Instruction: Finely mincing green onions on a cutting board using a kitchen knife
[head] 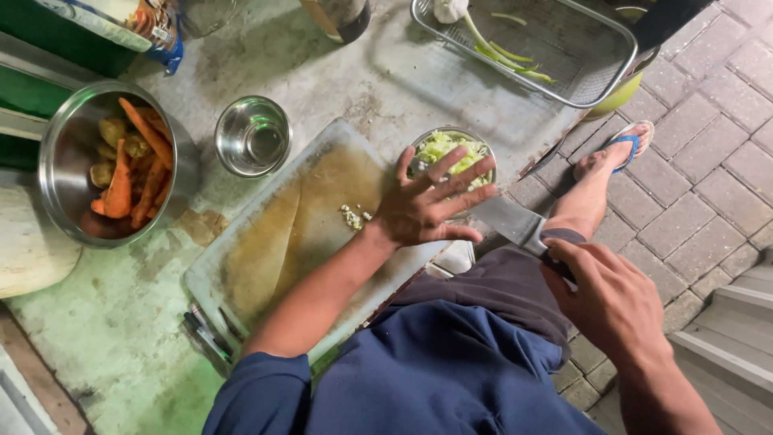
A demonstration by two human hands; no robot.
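Item, right hand (616, 302): fingers are clenching around the dark handle of a broad kitchen knife (515, 223), its blade pointing toward the cutting board's near edge, over the person's lap. Handling judgement: the blade is looking stiff, fairly weighty and sharp; the handle is the only safe place to grip, and it may be slick from wet vegetable. Item, left hand (427, 205): fingers are spreading wide and released, grasping nothing, hovering over the board's right end and partly covering a small steel bowl of chopped green cabbage (448, 147). Item, white cutting board (278, 242): stained, lying on the concrete slab, carrying a few pale chopped scraps (352, 216) just beside the left wrist. Item, empty small steel bowl (253, 135), sitting left of the board. Item, large steel pot of carrots and potatoes (113, 165), farther left. Item, wire basket (535, 48) with green stalks, lying beyond. A sandalled foot (620, 149) is resting on brick paving.
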